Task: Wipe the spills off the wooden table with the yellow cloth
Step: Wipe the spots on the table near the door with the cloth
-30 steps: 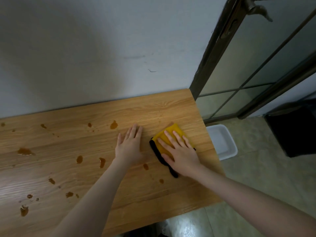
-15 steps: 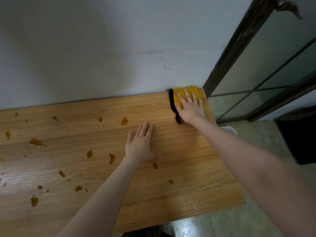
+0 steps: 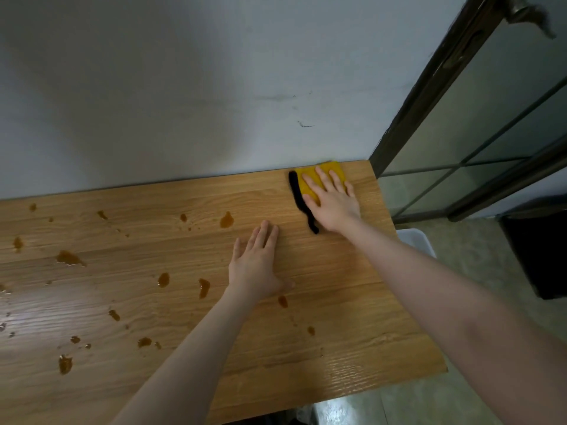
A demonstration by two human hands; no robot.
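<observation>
My right hand [image 3: 333, 204] flat on black-edged yellow cloth [image 3: 310, 184], far corner | left hand [image 3: 256, 265] flat, empty, on wooden table [image 3: 337, 348] | brown spills [image 3: 226, 219] left | white plastic tub [image 3: 417, 240] beyond edge

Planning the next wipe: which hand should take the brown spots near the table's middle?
Right: the right hand already presses the yellow cloth; the left hand lies flat, bare, on the wooden table.

Table [image 3: 306, 348]: wood-grain top w/ light sheen, glare patches at left & front edge. Spills [image 3: 226, 219] look wet, glossy, amber-brown; cloth [image 3: 310, 184] is soft yellow fabric w/ black trim. Wall [image 3: 184, 87] matt painted, scuffed; door [image 3: 506, 118] frosted glass in dark frame.
</observation>
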